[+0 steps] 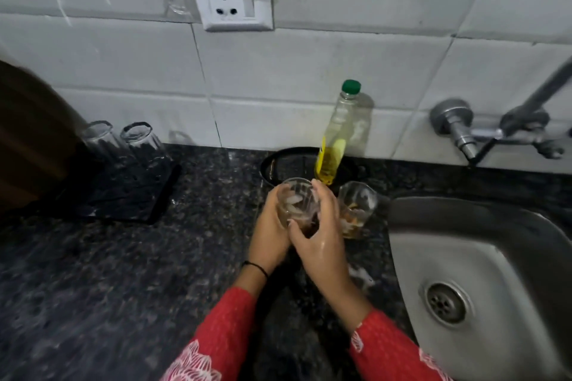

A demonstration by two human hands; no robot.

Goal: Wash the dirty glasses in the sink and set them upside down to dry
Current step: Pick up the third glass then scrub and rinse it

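Overall, the dark speckled countertop [93,288] carries all items. The steel sink [464,226] is set into it on the right, with a wall tap [495,133] above its far edge. No running water is visible. At far left a black drying mat [123,201] holds two inverted glasses [136,142], side by side. A detergent bottle [332,145], green-capped and part full of yellow liquid, stands near the tiles, at a black dish [288,164].

The dirty glass [297,201] in hand is upright over the counter, just left of the sink and not over the basin. The left hand [267,232] wraps its left wall with curled fingers. The right hand [322,235] grips the right wall, thumb across the front. Brown residue shows low in the glass. A second dirty glass [357,210] stands on the counter just beside it on the right, touched by neither hand.

Assessment: the glass is rigid, light and breakable, and the right hand looks wet, so a slip is likely. Take hold around the mid-wall with a full wrap, not at the rim. Keep clear of the neighbouring glass when lifting toward the basin.
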